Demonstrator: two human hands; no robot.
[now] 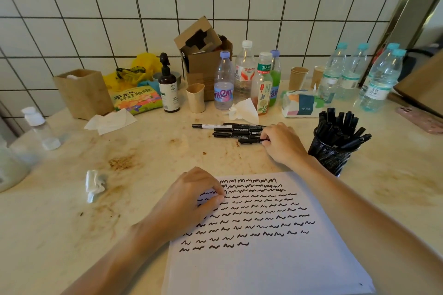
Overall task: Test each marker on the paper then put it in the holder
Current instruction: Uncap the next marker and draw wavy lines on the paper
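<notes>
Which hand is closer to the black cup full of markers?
The right hand. It is just left of the mesh holder, touching a marker in the loose pile. The left hand rests on the paper, farther away, lower left of the holder.

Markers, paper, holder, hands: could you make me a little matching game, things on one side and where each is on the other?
Things:
1. loose markers
2. mesh holder
3. left hand
4. right hand

Places:
A. resting on the paper
B. lying on the table beyond the paper
C. gripping the nearest loose marker
D. right of the paper, full of markers

Pairs: 1-B, 2-D, 3-A, 4-C
</notes>
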